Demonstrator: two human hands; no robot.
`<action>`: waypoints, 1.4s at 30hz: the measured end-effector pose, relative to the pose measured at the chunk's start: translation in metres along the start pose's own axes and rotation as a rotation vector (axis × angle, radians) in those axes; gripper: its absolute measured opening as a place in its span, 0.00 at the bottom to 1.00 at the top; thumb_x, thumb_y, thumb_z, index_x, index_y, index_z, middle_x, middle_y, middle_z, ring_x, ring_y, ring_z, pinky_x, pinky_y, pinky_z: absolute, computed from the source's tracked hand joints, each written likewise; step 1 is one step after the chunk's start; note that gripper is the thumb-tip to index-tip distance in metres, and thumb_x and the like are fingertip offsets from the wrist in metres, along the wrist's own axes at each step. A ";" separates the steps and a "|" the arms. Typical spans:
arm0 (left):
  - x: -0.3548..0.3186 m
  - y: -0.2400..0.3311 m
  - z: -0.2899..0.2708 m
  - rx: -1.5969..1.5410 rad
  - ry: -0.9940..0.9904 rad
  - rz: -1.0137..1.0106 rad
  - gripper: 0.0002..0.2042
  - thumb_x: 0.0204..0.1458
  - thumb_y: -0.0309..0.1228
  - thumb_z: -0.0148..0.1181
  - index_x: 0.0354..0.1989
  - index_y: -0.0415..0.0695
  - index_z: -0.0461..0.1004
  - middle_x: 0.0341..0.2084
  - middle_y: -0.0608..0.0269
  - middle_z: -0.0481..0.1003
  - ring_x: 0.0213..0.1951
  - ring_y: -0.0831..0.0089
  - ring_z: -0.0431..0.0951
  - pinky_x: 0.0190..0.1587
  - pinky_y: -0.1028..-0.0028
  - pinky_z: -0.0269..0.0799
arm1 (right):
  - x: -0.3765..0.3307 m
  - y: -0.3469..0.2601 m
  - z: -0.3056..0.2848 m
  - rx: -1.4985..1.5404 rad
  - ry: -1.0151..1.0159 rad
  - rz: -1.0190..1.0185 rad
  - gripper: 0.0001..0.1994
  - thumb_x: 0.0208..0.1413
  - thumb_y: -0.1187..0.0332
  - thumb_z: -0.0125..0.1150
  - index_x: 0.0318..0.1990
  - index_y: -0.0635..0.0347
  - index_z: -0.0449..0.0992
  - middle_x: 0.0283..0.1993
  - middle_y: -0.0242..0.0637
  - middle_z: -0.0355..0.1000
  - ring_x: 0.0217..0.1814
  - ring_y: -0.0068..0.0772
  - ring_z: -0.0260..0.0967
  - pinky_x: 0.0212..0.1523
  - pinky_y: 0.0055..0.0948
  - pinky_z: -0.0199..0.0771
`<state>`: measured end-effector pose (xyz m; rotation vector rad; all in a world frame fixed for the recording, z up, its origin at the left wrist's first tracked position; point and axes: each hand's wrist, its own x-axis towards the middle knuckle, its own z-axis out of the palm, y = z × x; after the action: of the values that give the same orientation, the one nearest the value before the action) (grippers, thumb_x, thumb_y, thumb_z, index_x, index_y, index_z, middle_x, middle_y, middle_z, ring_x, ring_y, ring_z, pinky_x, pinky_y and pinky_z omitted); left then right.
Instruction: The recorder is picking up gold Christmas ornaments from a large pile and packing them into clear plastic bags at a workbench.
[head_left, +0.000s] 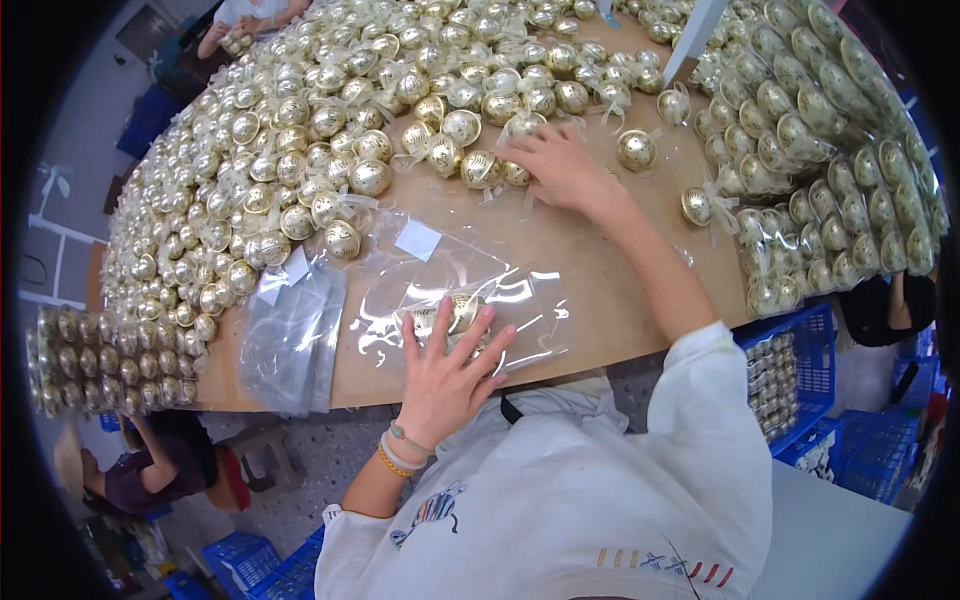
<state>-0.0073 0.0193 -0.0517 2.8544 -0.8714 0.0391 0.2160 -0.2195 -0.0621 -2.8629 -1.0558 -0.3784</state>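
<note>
My left hand lies with fingers spread over a clear plastic bag, resting on gold ball ornaments inside or beneath the film. The bag lies flat near the table's front edge, with a small white label near its far end. At the near edge of a large heap of gold balls, my right hand reaches out, fingers stretched and apart, over a few balls. Its fingertips are partly hidden among them. The balls are shiny, patterned and tied with pale ribbons.
A stack of flat clear bags lies left of my left hand. Loose balls sit right of my right hand. Packed ball bundles pile up at the right, others at the left. A white post rises at the back. Co-workers sit around.
</note>
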 end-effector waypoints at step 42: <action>0.002 0.000 -0.004 0.002 0.009 -0.015 0.28 0.52 0.47 0.59 0.64 0.66 0.64 0.68 0.70 0.56 0.69 0.48 0.48 0.65 0.37 0.34 | -0.153 -0.063 -0.006 1.320 0.364 0.638 0.31 0.46 0.66 0.70 0.60 0.59 0.65 0.50 0.35 0.70 0.54 0.30 0.68 0.53 0.33 0.64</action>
<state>-0.0056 0.0192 -0.0482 2.8599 -0.8491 0.0508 0.0611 -0.2687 -0.0966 -1.6569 -0.1091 -0.0629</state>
